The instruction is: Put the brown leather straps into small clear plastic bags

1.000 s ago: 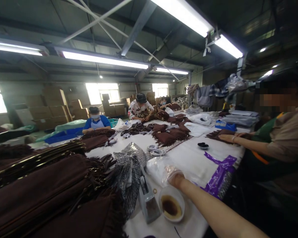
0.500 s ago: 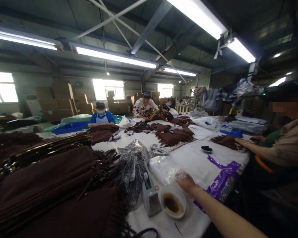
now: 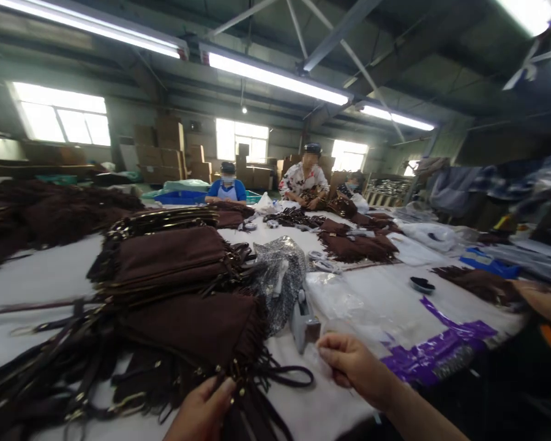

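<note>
bag (image 3: 195,327), brown and fringed, just beyond left fingers (image 3: 223,392) pinching its near edge, long axis crosswise; farther from right fingers (image 3: 333,351), seemingly closed on clear film (image 3: 318,361).

A white table (image 3: 32,275), a dark brown bag (image 3: 193,327).
From far, I see this brown by the left fingers (image 3: 220,392); beyond the right fingers (image 3: 337,352), grey tape dispenser (image 3: 302,323); rightward, purple plastic (image 3: 434,352).

Bags (image 3: 172,263) on table (image 3: 27,275), left of tape dispenser (image 3: 299,327)
</note>
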`<state>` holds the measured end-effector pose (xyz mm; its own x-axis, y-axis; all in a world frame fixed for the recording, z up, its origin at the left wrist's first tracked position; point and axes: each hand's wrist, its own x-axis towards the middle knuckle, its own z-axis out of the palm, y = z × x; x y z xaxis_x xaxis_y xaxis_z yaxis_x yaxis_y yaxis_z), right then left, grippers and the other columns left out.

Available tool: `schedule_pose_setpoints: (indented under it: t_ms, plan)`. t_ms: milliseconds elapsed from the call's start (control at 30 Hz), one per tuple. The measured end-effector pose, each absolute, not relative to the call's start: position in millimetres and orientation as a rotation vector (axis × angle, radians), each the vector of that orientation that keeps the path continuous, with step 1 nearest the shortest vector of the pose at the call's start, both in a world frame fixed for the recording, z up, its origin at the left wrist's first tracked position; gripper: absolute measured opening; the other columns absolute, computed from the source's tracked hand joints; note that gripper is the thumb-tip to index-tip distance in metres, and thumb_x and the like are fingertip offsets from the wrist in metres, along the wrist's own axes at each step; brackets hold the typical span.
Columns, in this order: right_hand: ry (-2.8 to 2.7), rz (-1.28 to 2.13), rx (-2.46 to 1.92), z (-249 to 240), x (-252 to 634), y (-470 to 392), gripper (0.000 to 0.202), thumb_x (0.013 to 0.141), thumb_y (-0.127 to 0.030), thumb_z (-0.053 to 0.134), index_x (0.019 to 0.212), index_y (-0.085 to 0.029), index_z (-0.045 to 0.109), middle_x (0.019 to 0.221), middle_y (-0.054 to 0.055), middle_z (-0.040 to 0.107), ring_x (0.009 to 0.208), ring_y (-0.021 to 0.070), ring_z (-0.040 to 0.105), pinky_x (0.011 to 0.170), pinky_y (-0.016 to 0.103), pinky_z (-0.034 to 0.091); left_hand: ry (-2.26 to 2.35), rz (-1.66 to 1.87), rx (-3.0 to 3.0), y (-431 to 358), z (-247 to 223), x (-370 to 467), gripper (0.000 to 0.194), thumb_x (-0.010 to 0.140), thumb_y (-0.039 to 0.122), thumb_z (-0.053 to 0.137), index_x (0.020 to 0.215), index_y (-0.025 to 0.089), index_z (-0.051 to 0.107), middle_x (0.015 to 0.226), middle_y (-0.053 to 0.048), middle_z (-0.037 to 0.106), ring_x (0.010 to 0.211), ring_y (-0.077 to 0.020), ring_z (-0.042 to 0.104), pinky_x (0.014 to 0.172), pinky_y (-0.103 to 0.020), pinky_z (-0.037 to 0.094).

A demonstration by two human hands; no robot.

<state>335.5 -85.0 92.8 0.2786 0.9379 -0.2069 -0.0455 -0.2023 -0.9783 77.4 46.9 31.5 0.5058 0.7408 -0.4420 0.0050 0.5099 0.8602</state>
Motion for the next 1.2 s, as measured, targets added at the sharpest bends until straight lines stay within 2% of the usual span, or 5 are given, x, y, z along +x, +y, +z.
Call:
schedule_pose_setpoints:
  t_ms: [67, 233, 500, 833, 1200]
  plan:
    - [-0.961, 1.310, -1.502, 89, 296, -69, 0.028, 0.072, -0.041, 0.067, 0.074, -0.014, 0.062, 0.047, -0.007, 0.048, 0.034, 0.0035, 0.030, 0.036, 0.019, 0.018, 0.856, 0.493, 0.921, 43, 39, 72, 0.047, 0.065, 0.059, 0.073, 0.080, 0.016, 0.060, 0.053, 0.007, 0.050, 0.036, -0.0006, 0.018, 0.036, -0.018, 0.012]
    - [-1.158, 1.160, -1.619, 69, 230, -28, 0.016, 0.072, -0.030, 0.063, 0.077, -0.016, 0.067, 0.050, -0.006, 0.052, 0.043, 0.0072, 0.042, 0.041, 0.019, 0.028, 0.709, 0.494, 0.867, 39, 44, 58, 0.056, 0.068, 0.065, 0.067, 0.089, 0.013, 0.059, 0.057, 0.007, 0.049, 0.039, -0.0011, 0.017, 0.038, -0.019, 0.009]
    - [-1.013, 1.183, -1.497, 37, 214, -17, 0.052, 0.075, -0.058, 0.062, 0.105, -0.015, 0.061, 0.059, -0.005, 0.052, 0.045, 0.0074, 0.040, 0.041, 0.020, 0.024, 0.723, 0.592, 0.935, 41, 24, 53, 0.043, 0.059, 0.040, 0.083, 0.086, 0.009, 0.068, 0.071, -0.003, 0.064, 0.063, -0.0135, 0.054, 0.059, -0.024, 0.038]
    - [-0.929, 1.097, -1.614, 36, 204, -19, 0.039, 0.066, -0.052, 0.070, 0.064, -0.014, 0.063, 0.049, -0.005, 0.044, 0.048, 0.0082, 0.032, 0.046, 0.023, 0.021, 0.742, 0.549, 0.694, 39, 17, 44, 0.043, 0.076, 0.055, 0.063, 0.083, 0.012, 0.064, 0.065, 0.001, 0.059, 0.048, -0.0071, 0.045, 0.047, -0.020, 0.032]
    - [-1.280, 1.001, -1.735, 42, 200, -43, 0.026, 0.077, -0.034, 0.061, 0.060, -0.015, 0.064, 0.059, 0.000, 0.057, 0.062, 0.0143, 0.049, 0.058, 0.024, 0.036, 0.746, 0.395, 0.600, 48, 35, 34, 0.021, 0.068, 0.025, 0.075, 0.077, 0.014, 0.059, 0.063, 0.000, 0.063, 0.056, -0.0090, 0.057, 0.053, -0.019, 0.037]
